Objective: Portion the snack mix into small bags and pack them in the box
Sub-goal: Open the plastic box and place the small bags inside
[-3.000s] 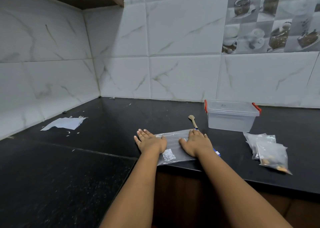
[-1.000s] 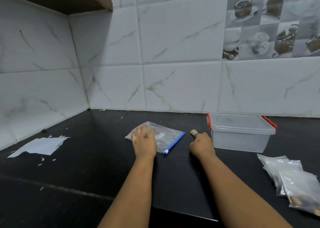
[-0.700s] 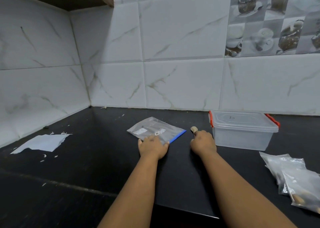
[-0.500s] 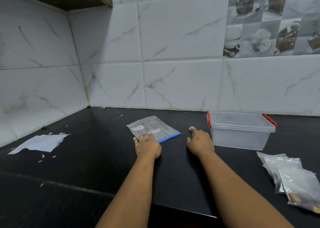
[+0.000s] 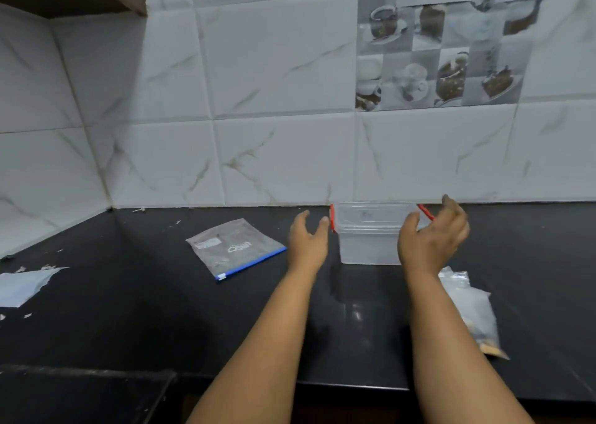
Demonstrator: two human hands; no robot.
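Hands are flanking the lidded box [image 5: 371, 233] at the desk's [image 5: 129, 311] back: left hand [image 5: 308, 243] and right hand [image 5: 432, 240], each grip apart, holding nothing. Both red clips probably need releasing evenly; filled bags [image 5: 474, 314] are waiting just right.

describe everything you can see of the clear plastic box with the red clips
The box is a small rectangular tub of clear, slightly frosted plastic with a matching lid seated on top and a red latch at each short end. It stands upright on the black counter near the tiled wall, and looks empty. The left hand and right hand hover open at either end; contact cannot be told. Filled small bags lie to its right.
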